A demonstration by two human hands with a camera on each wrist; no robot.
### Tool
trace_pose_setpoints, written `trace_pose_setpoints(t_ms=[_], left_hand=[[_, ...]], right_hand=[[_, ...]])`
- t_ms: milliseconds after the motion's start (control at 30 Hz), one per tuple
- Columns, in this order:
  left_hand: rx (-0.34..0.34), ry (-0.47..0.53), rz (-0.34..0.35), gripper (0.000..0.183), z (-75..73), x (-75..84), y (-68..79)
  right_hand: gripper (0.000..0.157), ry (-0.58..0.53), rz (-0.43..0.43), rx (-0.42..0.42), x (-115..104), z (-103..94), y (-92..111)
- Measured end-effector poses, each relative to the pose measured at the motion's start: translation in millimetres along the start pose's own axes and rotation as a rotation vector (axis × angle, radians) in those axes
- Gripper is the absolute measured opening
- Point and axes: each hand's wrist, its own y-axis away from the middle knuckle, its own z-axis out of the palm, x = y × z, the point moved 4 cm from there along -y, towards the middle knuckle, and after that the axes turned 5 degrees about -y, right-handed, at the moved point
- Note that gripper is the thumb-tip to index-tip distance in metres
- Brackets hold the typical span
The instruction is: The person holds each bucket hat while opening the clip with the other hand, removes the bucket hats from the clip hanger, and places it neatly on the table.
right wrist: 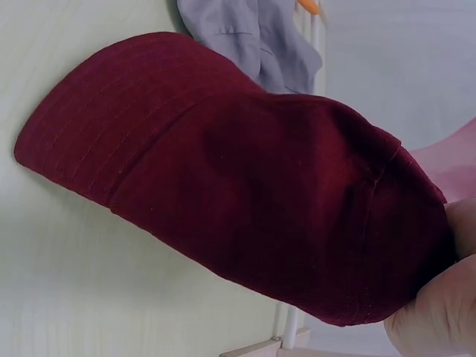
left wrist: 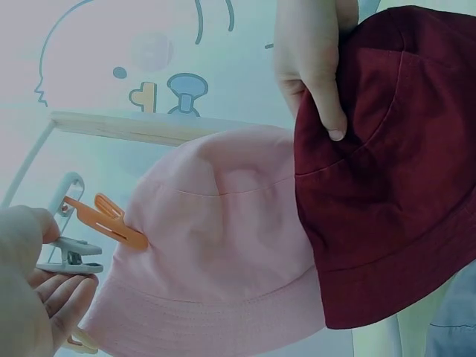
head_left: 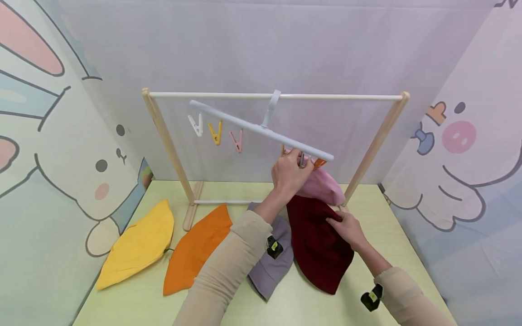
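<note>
My left hand [head_left: 290, 174] is up at the low right end of the tilted pale blue hanger [head_left: 240, 122], pinching a grey clothespin [left wrist: 74, 254] between thumb and fingers. Beside it, an orange clothespin [left wrist: 111, 221] is clipped to a pink bucket hat [left wrist: 223, 216] hanging from the hanger. A dark red bucket hat [head_left: 320, 244] is gripped by its crown in my right hand [head_left: 347, 230], thumb on the near side. Its brim points down toward the table, and in the left wrist view it overlaps the pink hat's edge.
The hanger hooks over a white rail [head_left: 220, 95] on a wooden-legged rack. White [head_left: 196, 125], yellow [head_left: 216, 133] and pink [head_left: 237, 141] clothespins hang on its left half. Yellow [head_left: 138, 246], orange [head_left: 197, 249] and grey [head_left: 272, 265] bucket hats lie on the table [head_left: 152, 308].
</note>
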Motion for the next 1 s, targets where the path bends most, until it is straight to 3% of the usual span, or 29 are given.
trace_pose_setpoints(t_ms=[267, 667, 1000], left_hand=[[0.001, 0.014, -0.004, 0.017, 0.2, -1.5, 0.6], [-0.024, 0.029, -0.029, 0.019, 1.1, -2.9, 0.9], [-0.038, 0.010, -0.034, 0.019, 4.1, -1.6, 1.1]], right_hand=[[0.025, 0.015, 0.039, -0.030, 15.8, 0.4, -2.6], [0.020, 0.168, -0.072, 0.039, 29.8, 1.9, -7.9], [0.018, 0.226, -0.060, 0.061, 35.7, -2.3, -9.8]])
